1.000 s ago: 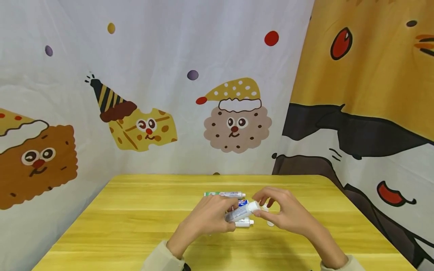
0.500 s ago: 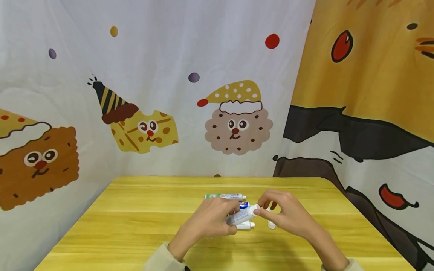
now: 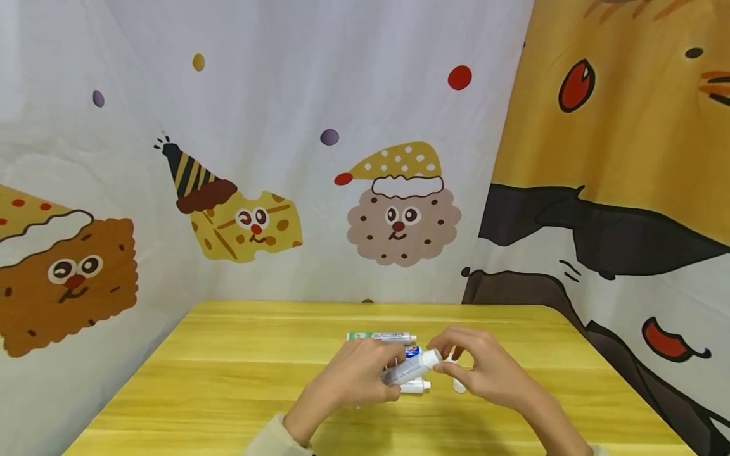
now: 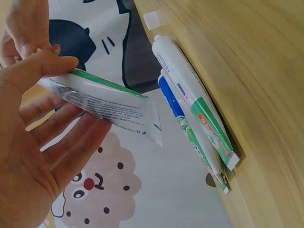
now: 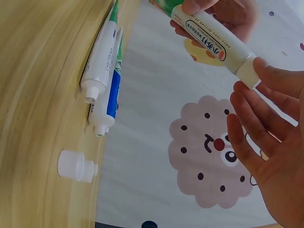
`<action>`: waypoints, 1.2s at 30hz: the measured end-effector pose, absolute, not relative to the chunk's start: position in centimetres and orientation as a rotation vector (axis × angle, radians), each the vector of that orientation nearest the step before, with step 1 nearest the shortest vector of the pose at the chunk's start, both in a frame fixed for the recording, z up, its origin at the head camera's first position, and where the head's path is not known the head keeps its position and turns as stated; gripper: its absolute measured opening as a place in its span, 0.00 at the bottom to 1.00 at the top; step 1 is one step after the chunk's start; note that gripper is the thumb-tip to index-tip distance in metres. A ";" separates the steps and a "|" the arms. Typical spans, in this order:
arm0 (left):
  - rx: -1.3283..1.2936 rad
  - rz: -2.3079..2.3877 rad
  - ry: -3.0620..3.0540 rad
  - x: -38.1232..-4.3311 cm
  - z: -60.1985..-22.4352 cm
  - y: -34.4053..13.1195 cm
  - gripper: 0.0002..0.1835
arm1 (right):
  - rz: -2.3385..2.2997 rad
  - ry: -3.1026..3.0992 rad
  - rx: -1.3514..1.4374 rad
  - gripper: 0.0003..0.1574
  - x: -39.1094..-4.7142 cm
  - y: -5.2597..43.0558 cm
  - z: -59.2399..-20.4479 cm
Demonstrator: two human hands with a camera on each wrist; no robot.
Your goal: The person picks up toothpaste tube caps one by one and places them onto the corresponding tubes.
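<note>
My left hand (image 3: 362, 373) grips a white and green toothpaste tube (image 3: 407, 370) above the table, its capped end tilted up to the right. Thumb and fingertips of my right hand (image 3: 485, 370) pinch the white cap (image 5: 248, 73) at that end. The right wrist view shows the cap sitting on the tube. The crimped tail (image 4: 154, 123) of the tube sticks out past my left fingers. Beneath my hands lie more toothpaste tubes: a green and white one (image 3: 382, 337), a blue one (image 3: 412, 352) and a white one (image 3: 415, 386), partly hidden by my left hand.
Loose white caps (image 5: 76, 165) lie on the wooden table (image 3: 228, 380), to the right of the tubes' uncapped nozzles. A cartoon-printed curtain (image 3: 274, 114) hangs behind the table and along its sides.
The whole head view has shifted slightly down. My right fingertips have shifted a little around the cap, while my left hand keeps its grip on the tube.
</note>
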State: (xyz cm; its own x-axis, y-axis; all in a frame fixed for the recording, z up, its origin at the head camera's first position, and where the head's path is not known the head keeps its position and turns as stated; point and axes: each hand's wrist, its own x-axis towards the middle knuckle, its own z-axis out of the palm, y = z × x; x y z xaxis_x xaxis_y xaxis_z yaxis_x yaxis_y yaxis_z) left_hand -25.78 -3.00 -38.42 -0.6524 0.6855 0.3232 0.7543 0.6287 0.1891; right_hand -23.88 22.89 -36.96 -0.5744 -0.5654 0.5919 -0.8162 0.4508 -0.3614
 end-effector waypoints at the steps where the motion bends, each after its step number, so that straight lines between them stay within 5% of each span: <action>1: -1.186 -0.459 -2.630 -25.8 -38.4 -3.0 0.14 | 0.886 -2.319 1.161 0.14 -23.8 22.9 -37.0; 36: -1.180 -0.488 -2.628 -25.7 -38.4 -2.8 0.20 | 0.795 -2.293 1.109 0.13 -23.5 22.5 -36.9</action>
State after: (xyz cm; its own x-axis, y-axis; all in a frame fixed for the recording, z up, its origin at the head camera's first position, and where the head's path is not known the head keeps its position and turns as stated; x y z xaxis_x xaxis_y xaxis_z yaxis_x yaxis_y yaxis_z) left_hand -25.71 -2.76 -38.38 -0.6538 0.6811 0.3296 0.7540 0.6228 0.2088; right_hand -23.50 22.53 -36.89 -0.5634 -0.5395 0.6257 -0.8111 0.5055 -0.2943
